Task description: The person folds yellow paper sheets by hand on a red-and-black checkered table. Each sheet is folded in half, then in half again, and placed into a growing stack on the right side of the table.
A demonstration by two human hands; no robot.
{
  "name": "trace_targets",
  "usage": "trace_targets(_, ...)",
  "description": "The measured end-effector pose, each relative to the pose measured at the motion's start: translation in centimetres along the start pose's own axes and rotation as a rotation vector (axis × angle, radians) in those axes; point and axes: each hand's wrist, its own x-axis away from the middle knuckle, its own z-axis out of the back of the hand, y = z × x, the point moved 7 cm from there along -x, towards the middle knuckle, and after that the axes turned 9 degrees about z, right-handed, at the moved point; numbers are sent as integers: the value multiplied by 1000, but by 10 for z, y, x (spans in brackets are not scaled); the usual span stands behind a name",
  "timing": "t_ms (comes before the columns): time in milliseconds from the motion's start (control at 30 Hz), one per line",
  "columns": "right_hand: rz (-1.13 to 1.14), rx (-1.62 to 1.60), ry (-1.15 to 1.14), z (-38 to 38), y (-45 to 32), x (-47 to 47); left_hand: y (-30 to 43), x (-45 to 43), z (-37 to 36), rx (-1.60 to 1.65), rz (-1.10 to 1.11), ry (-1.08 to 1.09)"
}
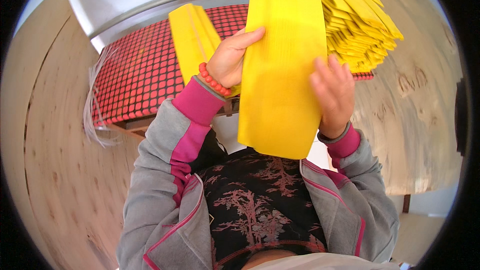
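Note:
My left hand (pixel 234 56) grips the left edge of a long folded piece of yellow fabric (pixel 283 82), thumb on top and the other fingers hidden behind it. The fabric hangs in front of my body. My right hand (pixel 333 93), slightly blurred, is at its right edge with fingers apart; whether it touches the fabric I cannot tell. A thick stack of folded yellow fabric pieces (pixel 360 37) lies behind to the right. Another folded yellow piece (pixel 193 41) rests behind my left hand on a red-and-black patterned surface (pixel 138 71).
Thin whitish strands (pixel 92 101) hang over the left end of the patterned surface. Wooden boards (pixel 63 127) stand at the left, and a wooden tabletop (pixel 408 120) lies at the right. A grey rail (pixel 161 3) runs along the back.

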Motion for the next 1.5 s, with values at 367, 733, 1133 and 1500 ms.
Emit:
trace_targets(367, -1366, -1961, 14, -142, 0, 1, 52, 72, 55, 257, -171, -6)
trace_targets(733, -1100, -1644, -296, -238, 14, -62, 102, 98, 150, 142, -321, 402)
trace_targets(1133, -1155, -1703, -417, -276, 16, -56, 101, 96, 193, 209, -351, 490)
trace_targets(1500, -1224, -1729, -437, -283, 14, -51, 96, 102, 181, 256, -378, 566)
